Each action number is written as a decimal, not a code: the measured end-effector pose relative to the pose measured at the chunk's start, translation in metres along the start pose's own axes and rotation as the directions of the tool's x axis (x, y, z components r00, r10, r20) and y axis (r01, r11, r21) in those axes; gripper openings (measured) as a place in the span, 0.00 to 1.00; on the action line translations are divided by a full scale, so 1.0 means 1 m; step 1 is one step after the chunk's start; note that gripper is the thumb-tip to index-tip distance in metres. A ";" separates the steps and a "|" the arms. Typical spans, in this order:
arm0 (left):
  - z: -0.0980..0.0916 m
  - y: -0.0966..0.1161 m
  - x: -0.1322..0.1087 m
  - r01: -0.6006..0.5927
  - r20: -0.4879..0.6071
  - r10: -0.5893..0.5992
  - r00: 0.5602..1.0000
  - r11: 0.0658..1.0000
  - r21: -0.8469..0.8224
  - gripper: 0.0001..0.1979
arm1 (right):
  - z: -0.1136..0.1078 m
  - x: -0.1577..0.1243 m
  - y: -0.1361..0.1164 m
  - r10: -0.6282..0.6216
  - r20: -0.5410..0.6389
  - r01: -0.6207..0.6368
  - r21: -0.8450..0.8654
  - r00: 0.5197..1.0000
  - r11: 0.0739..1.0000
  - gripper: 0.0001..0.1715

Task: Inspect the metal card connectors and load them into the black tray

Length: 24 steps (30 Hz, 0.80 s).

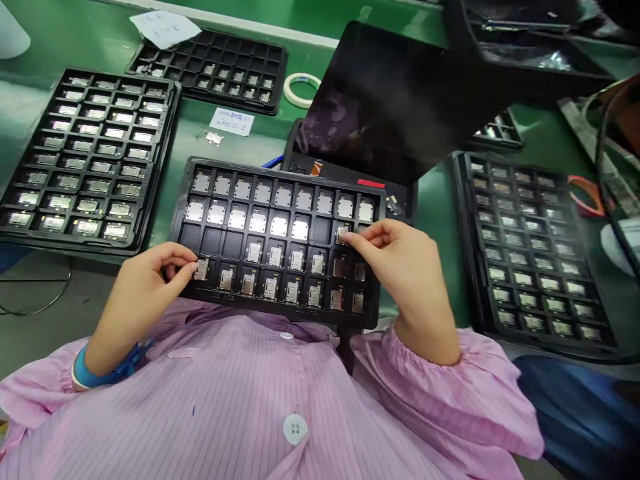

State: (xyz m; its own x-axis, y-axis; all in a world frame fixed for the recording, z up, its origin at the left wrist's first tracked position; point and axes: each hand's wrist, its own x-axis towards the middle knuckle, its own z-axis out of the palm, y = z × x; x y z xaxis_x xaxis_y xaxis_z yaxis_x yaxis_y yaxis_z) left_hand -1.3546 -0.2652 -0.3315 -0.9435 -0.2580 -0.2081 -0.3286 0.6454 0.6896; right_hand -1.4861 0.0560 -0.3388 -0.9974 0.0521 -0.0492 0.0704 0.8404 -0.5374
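A black compartment tray point(233, 243) lies in front of me, its pockets holding many small silver metal components. At its lower left corner, my left hand point(157, 273) pinches a small silver component point(201, 269) between thumb and fingertips, at the corner pocket. On the right side, my right hand point(400, 263) has thumb and forefinger closed on another small silver component point(341, 235) at a pocket in the second row. Components in the upper rows show plain, shiny faces; those in the lower rows show a more detailed side. Several pockets near the left hand hold nothing.
A stack of filled black trays point(145, 230) stands at left, another filled tray point(543, 313) at right. Behind are a partly filled tray point(277, 60), a tape roll point(289, 93), a handwritten label point(231, 122), a loose component point(214, 138) and a large dark panel point(380, 100).
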 end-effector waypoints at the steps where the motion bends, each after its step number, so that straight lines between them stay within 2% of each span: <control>1: 0.003 -0.001 -0.001 -0.020 0.004 0.019 1.000 0.999 0.037 0.10 | -0.002 -0.001 -0.002 -0.014 -0.001 0.014 0.019 1.000 1.000 0.16; 4: 0.007 -0.001 -0.003 -0.124 0.010 0.124 0.992 0.983 0.135 0.08 | -0.002 -0.005 -0.015 -0.124 0.037 0.120 0.105 0.992 0.987 0.10; 6: 0.006 0.005 0.001 -0.197 -0.013 0.202 0.979 0.967 0.163 0.07 | 0.004 -0.005 -0.030 -0.246 0.105 0.235 0.103 0.964 0.966 0.05; 8: 0.006 0.018 0.011 -0.256 -0.028 0.264 0.964 0.953 0.162 0.06 | 0.013 -0.004 -0.044 -0.337 0.174 0.335 0.039 0.925 0.941 0.01; 10: 0.009 0.038 0.027 -0.307 0.008 0.309 0.951 0.938 0.159 0.06 | 0.021 -0.001 -0.054 -0.360 0.221 0.377 -0.041 0.906 0.925 0.03; 13: 0.021 0.066 0.055 -0.351 0.149 0.326 0.934 0.915 0.198 0.09 | 0.028 0.003 -0.061 -0.329 0.247 0.361 -0.096 0.911 0.928 0.05; 16: 0.036 0.081 0.078 -0.395 0.247 0.337 0.908 0.886 0.244 0.11 | 0.028 0.004 -0.060 -0.317 0.239 0.339 -0.057 0.918 0.939 0.06; 20: 0.046 0.084 0.091 -0.409 0.262 0.341 0.903 0.870 0.275 0.12 | 0.029 0.004 -0.055 -0.334 0.200 0.325 0.078 0.921 0.943 0.10; 24: 0.045 0.083 0.094 -0.408 0.262 0.341 0.903 0.871 0.272 0.11 | 0.034 0.006 -0.047 -0.314 0.215 0.252 0.271 0.925 0.929 0.08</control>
State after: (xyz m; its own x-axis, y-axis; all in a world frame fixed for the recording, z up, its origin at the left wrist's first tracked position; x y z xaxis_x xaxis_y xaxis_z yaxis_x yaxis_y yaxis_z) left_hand -1.4725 -0.2031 -0.3253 -0.9753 0.1754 -0.1340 0.0869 0.8632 0.4973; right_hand -1.4950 -0.0018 -0.3426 -0.9416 -0.3317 -0.0581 -0.1825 0.6475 -0.7399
